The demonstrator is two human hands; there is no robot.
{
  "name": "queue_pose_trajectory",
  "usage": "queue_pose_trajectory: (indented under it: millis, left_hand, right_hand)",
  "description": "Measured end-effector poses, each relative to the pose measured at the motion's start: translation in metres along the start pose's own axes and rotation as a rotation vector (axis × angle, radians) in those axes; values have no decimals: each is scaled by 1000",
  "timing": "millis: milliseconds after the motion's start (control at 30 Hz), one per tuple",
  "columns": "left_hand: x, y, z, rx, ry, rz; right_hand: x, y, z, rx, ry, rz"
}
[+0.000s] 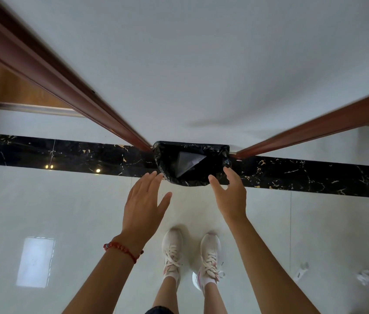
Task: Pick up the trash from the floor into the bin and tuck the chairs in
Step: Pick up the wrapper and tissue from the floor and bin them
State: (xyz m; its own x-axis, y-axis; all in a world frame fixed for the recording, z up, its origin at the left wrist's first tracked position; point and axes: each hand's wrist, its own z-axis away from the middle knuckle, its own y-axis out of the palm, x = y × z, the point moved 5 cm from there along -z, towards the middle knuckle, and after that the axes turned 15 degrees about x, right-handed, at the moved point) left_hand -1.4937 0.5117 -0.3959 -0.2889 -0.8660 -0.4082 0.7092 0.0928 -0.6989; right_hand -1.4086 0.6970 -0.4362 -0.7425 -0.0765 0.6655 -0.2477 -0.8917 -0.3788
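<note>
black bin liner [201, 168], red bracelet [123, 248]

- White wall [201, 64]: fills the upper view.
- Reddish-brown door frames [70, 87]: one on each side of the wall.
- Black marble strip [65, 152]: gold-veined, crosses the glossy pale floor tiles [65, 211].
- Pink-white sneakers [172, 250]: laced, standing side by side.

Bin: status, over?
Both hands open, empty: left hand, right hand hover by bin. Black liner inside. Two white scraps on floor, right. Nothing blocking.
</note>
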Motion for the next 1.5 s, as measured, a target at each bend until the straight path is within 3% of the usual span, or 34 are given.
queue_pose_trajectory:
  millis: [300, 500, 1000, 1500]
  left_hand:
    - [-35, -31, 40, -9, 100, -72]
    - [-75, -65, 84, 11, 207, -182]
    - [-227, -107, 177, 56, 587, -391]
    - [-394, 6, 309, 205, 989, -614]
  right_hand:
    - [40, -35, 87, -55, -198, 480]
    - [65, -69, 164, -171, -186, 586]
    - [72, -178, 330, -474, -47, 422]
    - [-87, -253, 518, -774, 289, 181]
